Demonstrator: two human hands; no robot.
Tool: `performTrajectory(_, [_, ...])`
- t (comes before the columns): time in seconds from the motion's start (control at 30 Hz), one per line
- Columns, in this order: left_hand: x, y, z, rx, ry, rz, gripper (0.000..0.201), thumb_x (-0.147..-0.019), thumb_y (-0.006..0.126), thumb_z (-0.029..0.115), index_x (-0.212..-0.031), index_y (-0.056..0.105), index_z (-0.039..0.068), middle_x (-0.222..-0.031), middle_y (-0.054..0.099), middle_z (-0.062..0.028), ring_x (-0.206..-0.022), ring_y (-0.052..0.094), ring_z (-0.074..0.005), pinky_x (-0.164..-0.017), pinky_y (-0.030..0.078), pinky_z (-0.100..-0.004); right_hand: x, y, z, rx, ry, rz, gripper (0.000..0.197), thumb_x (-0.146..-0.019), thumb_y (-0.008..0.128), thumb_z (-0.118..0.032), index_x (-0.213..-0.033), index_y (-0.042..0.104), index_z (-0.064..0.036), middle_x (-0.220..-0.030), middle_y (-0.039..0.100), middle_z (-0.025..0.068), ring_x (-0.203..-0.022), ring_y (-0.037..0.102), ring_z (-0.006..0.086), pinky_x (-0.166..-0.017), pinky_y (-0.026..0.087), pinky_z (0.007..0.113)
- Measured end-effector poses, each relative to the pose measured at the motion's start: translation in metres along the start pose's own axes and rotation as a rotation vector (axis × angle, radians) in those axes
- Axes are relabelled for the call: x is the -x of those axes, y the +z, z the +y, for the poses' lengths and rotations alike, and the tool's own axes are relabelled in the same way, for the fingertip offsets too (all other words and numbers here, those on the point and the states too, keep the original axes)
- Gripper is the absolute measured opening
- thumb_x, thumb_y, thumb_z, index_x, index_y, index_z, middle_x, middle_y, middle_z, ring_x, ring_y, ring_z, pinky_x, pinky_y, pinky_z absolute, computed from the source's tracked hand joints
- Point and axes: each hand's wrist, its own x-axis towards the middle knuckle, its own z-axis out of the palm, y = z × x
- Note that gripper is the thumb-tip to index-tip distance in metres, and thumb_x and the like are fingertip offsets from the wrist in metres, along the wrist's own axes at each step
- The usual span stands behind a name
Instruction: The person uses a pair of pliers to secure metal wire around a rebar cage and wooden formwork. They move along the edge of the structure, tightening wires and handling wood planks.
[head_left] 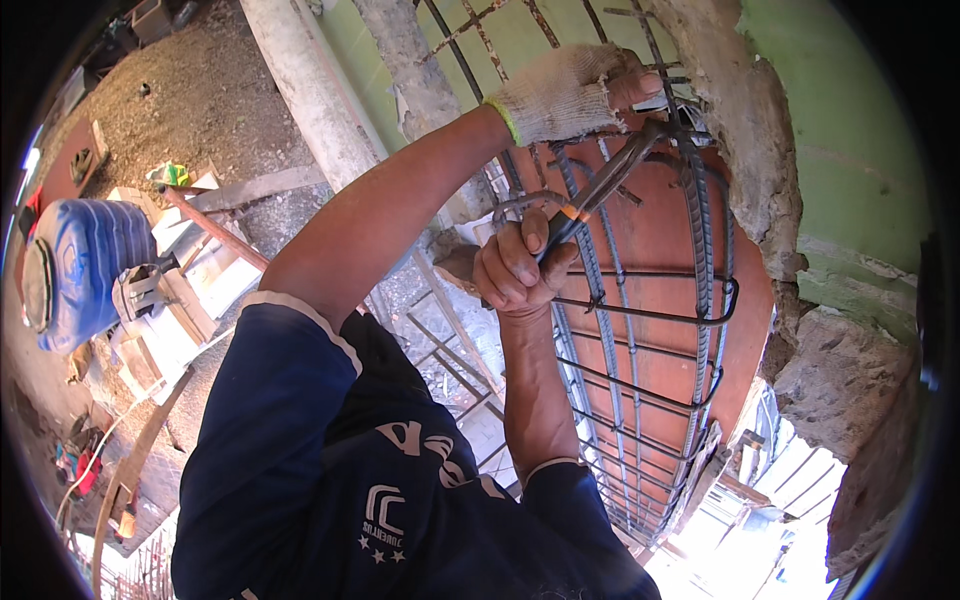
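My left hand [560, 95], in a whitish knit glove with bare fingertips, is raised at the top of a cage of steel reinforcing bars [697, 230]. Its fingers are curled closed beside an upright bar; what they grip is hidden. Below it, my bare right hand [520, 262] is wrapped round the handles of long pincers [605, 185] with orange bands. The pincers slant up to the right, their head close to the bars just under my left hand. Thin dark stirrups [640, 315] cross the ribbed bars.
Behind the cage stands a reddish-brown panel [660, 240]. Broken concrete [845, 375] edges a green wall [830, 130] on the right. To the left are a blue plastic barrel [90, 270], a long wooden handle [215, 225], boards and a gravel heap [220, 90].
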Motion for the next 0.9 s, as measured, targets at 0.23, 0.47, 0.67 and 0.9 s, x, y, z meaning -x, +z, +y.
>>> performTrajectory(0.23, [0.001, -0.001, -0.006, 0.105, -0.017, 0.03, 0.071, -0.091, 0.053, 0.073, -0.099, 0.067, 0.004, -0.082, 0.064, -0.0032, -0.077, 0.06, -0.0108, -0.069, 0.051, -0.0299, -0.017, 0.062, 0.04, 0.588, -0.154, 0.776, 0.038, -0.091, 0.075, -0.032, -0.11, 0.055, -0.0057, -0.074, 0.059, 0.0083, -0.055, 0.062, 0.0243, -0.053, 0.056, 0.042])
performTrajectory(0.47, [-0.004, -0.001, -0.023, 0.16, -0.053, 0.033, 0.075, -0.089, 0.057, 0.073, -0.114, 0.067, 0.003, -0.091, 0.068, -0.0072, -0.079, 0.068, -0.0115, -0.066, 0.056, -0.0277, -0.021, 0.114, 0.022, -0.253, -0.058, 0.3, 0.029, -0.096, 0.066, -0.021, -0.116, 0.05, -0.0063, -0.07, 0.053, 0.0045, -0.052, 0.057, 0.0172, -0.05, 0.052, 0.038])
performTrajectory(0.67, [-0.003, 0.004, -0.021, 0.228, -0.097, -0.038, 0.074, -0.089, 0.058, 0.07, -0.124, 0.065, 0.005, -0.102, 0.069, -0.0063, -0.083, 0.069, -0.0124, -0.067, 0.055, -0.0281, -0.019, 0.052, 0.022, 0.795, -0.104, 0.993, 0.012, -0.09, 0.066, -0.002, -0.095, 0.056, 0.0011, -0.065, 0.058, 0.0097, -0.05, 0.057, 0.0199, -0.047, 0.049, 0.032])
performTrajectory(0.9, [-0.011, -0.004, -0.041, 0.622, -0.026, -0.075, 0.042, -0.1, 0.057, 0.05, -0.091, 0.057, 0.01, -0.077, 0.053, 0.0035, -0.071, 0.052, -0.0079, -0.063, 0.042, -0.0258, -0.041, 0.108, 0.05, 0.86, -0.194, 1.038, 0.018, -0.096, 0.064, -0.01, -0.102, 0.049, -0.0029, -0.075, 0.057, 0.0089, -0.058, 0.059, 0.0174, -0.051, 0.05, 0.032])
